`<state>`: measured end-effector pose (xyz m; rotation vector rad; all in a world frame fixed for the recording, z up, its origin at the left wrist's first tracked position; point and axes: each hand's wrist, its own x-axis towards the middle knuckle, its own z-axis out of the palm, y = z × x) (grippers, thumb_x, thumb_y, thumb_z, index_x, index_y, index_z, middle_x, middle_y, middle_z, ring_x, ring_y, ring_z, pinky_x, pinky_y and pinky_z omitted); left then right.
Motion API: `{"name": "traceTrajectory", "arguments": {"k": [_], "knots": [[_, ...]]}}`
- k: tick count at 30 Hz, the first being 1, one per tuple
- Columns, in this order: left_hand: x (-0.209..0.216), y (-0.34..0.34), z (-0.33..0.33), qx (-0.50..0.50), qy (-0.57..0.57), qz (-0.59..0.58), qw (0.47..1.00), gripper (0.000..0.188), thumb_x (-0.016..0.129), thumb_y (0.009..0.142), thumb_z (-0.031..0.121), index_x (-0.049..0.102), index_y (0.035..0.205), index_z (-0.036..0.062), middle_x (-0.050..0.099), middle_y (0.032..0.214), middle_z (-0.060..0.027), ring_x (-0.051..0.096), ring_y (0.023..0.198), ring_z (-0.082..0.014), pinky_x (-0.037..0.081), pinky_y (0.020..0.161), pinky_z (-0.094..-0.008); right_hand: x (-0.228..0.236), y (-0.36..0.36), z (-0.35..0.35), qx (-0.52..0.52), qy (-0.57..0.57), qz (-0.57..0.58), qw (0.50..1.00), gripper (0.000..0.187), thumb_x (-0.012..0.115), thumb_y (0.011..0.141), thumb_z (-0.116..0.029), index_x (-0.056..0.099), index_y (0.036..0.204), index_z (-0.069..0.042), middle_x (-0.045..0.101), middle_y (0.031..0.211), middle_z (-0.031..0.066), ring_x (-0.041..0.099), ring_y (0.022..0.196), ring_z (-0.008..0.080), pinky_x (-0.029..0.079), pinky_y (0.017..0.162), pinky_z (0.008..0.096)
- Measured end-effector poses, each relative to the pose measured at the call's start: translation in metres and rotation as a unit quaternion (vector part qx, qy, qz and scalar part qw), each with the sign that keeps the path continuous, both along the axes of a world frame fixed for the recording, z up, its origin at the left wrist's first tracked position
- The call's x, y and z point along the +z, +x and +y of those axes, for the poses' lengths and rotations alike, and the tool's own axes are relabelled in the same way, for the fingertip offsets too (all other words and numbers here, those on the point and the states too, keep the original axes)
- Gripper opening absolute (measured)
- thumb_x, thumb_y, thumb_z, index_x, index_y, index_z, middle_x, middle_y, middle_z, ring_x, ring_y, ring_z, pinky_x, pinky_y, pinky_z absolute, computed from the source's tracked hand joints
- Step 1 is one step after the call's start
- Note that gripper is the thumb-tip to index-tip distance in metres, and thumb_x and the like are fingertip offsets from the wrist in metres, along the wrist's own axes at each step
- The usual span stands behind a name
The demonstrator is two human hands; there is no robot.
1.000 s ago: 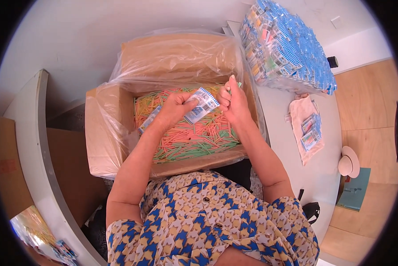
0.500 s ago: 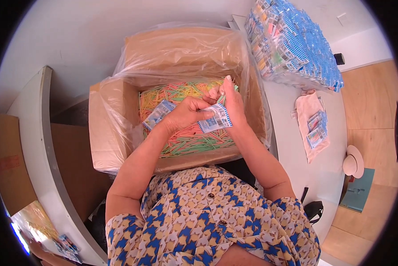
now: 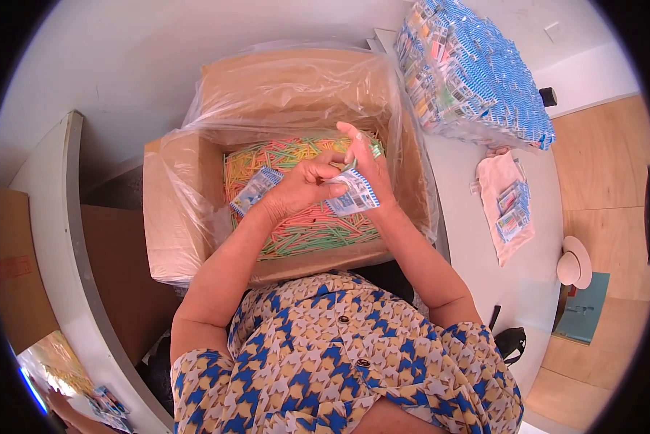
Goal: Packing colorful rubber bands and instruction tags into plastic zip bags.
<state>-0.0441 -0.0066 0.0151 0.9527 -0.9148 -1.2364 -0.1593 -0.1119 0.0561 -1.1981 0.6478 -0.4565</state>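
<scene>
A cardboard box (image 3: 173,210) lined with clear plastic stands in front of me, holding many thin sticks (image 3: 310,235) in pink, yellow and green. Over it, my left hand (image 3: 300,189) pinches a small clear packet (image 3: 355,197) with a blue-and-white striped edge. My right hand (image 3: 372,170) is closed on a few green sticks (image 3: 351,166), whose ends lie at the packet's upper side; whether they are inside it I cannot tell. One finger of that hand points up. Another packet (image 3: 256,191) rests on the sticks beside my left wrist.
A large clear bag (image 3: 477,76) full of blue-edged packets stands on the white table (image 3: 477,289) at far right. Nearer lies a pink cloth (image 3: 493,181) with several packets (image 3: 514,212) on it. A white partition (image 3: 57,217) and a brown carton (image 3: 14,260) are on the left.
My right hand has turned and shifted slightly left, its raised finger now tilting left over the packet. The left hand keeps its pinch on the packet.
</scene>
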Motion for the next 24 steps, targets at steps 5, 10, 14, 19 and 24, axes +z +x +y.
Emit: {"name": "traceTrajectory", "arguments": {"k": [5, 10, 14, 19, 24], "knots": [[-0.004, -0.005, -0.002, -0.007, -0.035, -0.011, 0.999, 0.015, 0.065, 0.081, 0.002, 0.069, 0.095, -0.0004, 0.057, 0.119, -0.0074, 0.052, 0.103, -0.0094, 0.045, 0.086, -0.0279, -0.036, 0.000, -0.007, -0.023, -0.252, 0.003, 0.968, 0.053, 0.054, 0.091, -0.033, 0.038, 0.133, -0.004, 0.058, 0.085, 0.0030, 0.053, 0.085, 0.0162, 0.043, 0.081, 0.0325], [0.000, -0.006, 0.000, -0.015, 0.027, -0.030, 0.999, 0.013, 0.065, 0.081, 0.000, 0.069, 0.093, -0.0014, 0.066, 0.094, -0.0040, 0.058, 0.085, -0.0093, 0.048, 0.077, -0.0261, -0.023, -0.002, -0.014, 0.003, -0.388, -0.007, 0.922, 0.045, 0.064, 0.084, -0.032, 0.052, 0.118, -0.006, 0.059, 0.082, 0.0062, 0.055, 0.089, 0.0194, 0.042, 0.086, 0.0353], [-0.003, -0.004, -0.002, 0.044, -0.059, -0.136, 0.988, 0.012, 0.064, 0.081, -0.001, 0.068, 0.092, -0.0013, 0.067, 0.084, -0.0036, 0.059, 0.079, -0.0094, 0.048, 0.073, -0.0251, 0.007, -0.009, -0.016, 0.066, -0.389, 0.123, 0.911, 0.026, 0.070, 0.079, -0.028, 0.060, 0.089, -0.006, 0.061, 0.078, 0.0084, 0.057, 0.071, 0.0189, 0.046, 0.069, 0.0330], [-0.013, -0.005, -0.003, 0.026, -0.034, -0.180, 0.983, 0.011, 0.064, 0.080, -0.002, 0.067, 0.091, -0.0017, 0.064, 0.089, -0.0040, 0.059, 0.080, -0.0105, 0.048, 0.073, -0.0250, -0.001, -0.004, -0.014, 0.047, -0.524, 0.097, 0.845, 0.021, 0.069, 0.079, -0.021, 0.056, 0.079, -0.004, 0.056, 0.064, 0.0080, 0.054, 0.056, 0.0161, 0.044, 0.054, 0.0303], [-0.004, -0.003, -0.002, 0.088, -0.035, -0.100, 0.990, 0.010, 0.065, 0.079, -0.003, 0.069, 0.088, -0.0010, 0.062, 0.094, -0.0048, 0.058, 0.086, -0.0113, 0.048, 0.075, -0.0249, 0.011, -0.014, -0.045, -0.070, -0.451, 0.108, 0.883, 0.016, 0.066, 0.080, -0.014, 0.055, 0.075, -0.003, 0.056, 0.061, 0.0050, 0.052, 0.055, 0.0100, 0.043, 0.052, 0.0297]]}}
